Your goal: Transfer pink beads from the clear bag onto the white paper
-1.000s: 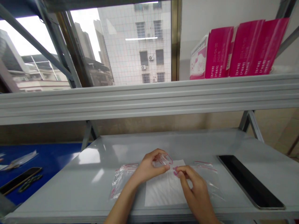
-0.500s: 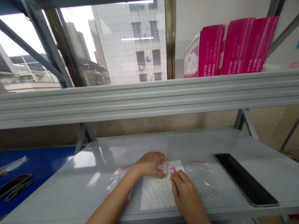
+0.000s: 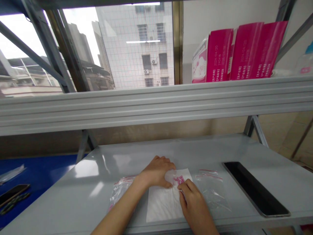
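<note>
My left hand [image 3: 158, 172] is curled around a small clear plastic container [image 3: 169, 176], whose exact kind I cannot make out. The container is tipped with its mouth toward a cluster of small pink beads [image 3: 179, 179] lying on a white sheet of paper [image 3: 161, 205]. Just below the beads, my right hand [image 3: 194, 199] rests on the sheet's right side with thumb and fingers pinched together. What sits between those fingertips is hidden. Beside my left forearm lies a pile of clear zip bags [image 3: 119, 189] with pink bits inside, partly covered by the arm.
Flat clear zip bags [image 3: 212, 189] lie right of the paper, and a black tablet [image 3: 254, 187] is farther right. Pink boxes [image 3: 246, 52] stand on the shelf [image 3: 156, 106] above. A blue surface at left holds a phone [image 3: 14, 193] and scissors [image 3: 16, 203].
The pink bits seen inside the container earlier now lie in a larger cluster at its mouth on the paper. My left hand has tilted slightly; my right hand has barely moved.
</note>
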Available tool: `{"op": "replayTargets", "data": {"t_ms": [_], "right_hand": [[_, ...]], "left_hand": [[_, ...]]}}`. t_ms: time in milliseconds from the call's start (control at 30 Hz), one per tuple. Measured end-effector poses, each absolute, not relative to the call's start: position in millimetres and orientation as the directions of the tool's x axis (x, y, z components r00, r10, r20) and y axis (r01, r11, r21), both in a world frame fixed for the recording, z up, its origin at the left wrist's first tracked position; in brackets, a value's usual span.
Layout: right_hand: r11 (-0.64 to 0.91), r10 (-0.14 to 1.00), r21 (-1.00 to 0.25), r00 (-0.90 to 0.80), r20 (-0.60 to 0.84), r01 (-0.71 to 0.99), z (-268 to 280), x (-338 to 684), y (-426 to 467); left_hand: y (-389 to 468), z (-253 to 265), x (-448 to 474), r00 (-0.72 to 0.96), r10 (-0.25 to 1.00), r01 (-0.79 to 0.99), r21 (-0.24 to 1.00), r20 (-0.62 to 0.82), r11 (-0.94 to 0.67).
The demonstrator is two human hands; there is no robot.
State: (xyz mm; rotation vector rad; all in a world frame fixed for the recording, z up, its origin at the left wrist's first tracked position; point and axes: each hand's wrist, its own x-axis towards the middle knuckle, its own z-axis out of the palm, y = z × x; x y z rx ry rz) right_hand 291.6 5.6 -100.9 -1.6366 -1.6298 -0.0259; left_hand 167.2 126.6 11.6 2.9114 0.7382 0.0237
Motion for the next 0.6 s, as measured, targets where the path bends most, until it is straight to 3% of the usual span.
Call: {"op": "replayTargets", "data": {"t_ms": [233, 367, 433, 533, 600], "right_hand": [[0.160, 0.847, -0.555, 0.175, 0.503, 0.816, -100, 292, 5], [0.251, 0.790, -0.638, 0.226, 0.569, 0.728, -97, 292, 2], [0.304, 0.770, -0.734, 0.297, 0.565, 0.607, -96, 292, -3], [0.357, 0.824, -0.894, 0.360, 0.438, 0.270, -95, 287, -12], [0.365, 0.873, -0.929, 0.328, 0.362, 0.056, -94, 283, -18]], "left_hand": [[120, 26, 166, 0.857, 0.515, 0.512, 0.083, 0.017, -0.855], [96, 25, 151, 0.748, 0.634, 0.615, 0.151, 0.197, -0.774], [74, 15, 146, 0.652, 0.677, 0.618, 0.279, 0.341, -0.735], [39, -11, 145, 0.484, 0.726, 0.584, 0.438, 0.488, -0.684], [21, -31, 149, 0.404, 0.742, 0.533, 0.521, 0.536, -0.667]]}}
